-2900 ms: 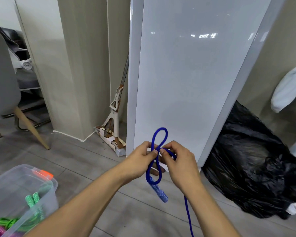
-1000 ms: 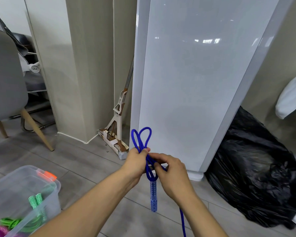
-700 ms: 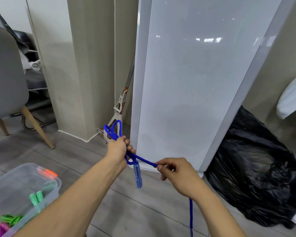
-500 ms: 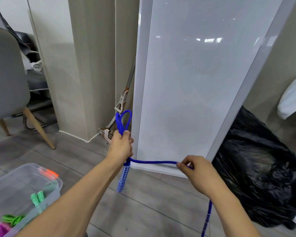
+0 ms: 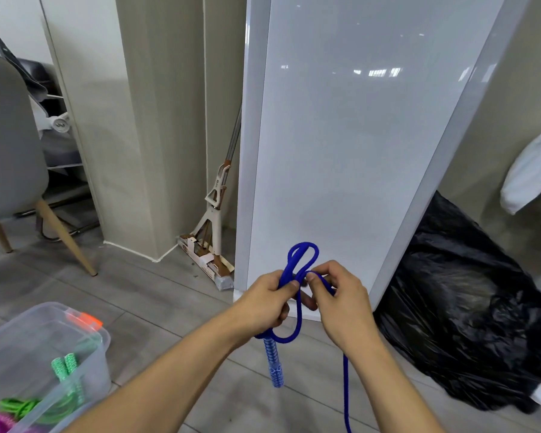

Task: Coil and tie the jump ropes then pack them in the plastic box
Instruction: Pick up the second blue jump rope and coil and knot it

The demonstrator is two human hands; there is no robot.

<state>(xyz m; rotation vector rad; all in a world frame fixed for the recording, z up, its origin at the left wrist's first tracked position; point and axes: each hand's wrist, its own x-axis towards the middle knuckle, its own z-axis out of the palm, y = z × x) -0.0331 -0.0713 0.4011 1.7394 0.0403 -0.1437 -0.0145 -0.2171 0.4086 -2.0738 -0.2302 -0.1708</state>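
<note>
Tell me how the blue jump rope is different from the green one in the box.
The blue jump rope is up in the left hand and right hand; the green jump rope lies in the plastic box. The blue one has a loose tail hanging down; the green one looks bundled. Both have patterned handles.

Braided blue rope [image 5: 298, 317] — glossy white panel [image 5: 341, 151] (clear plastic box [image 5: 22, 345]).

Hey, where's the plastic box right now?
Head view, lower left: the plastic box sits on the floor, nearer the camera than the grey chair and left of the left hand gripping the blue jump rope; a green jump rope lies inside.
</note>
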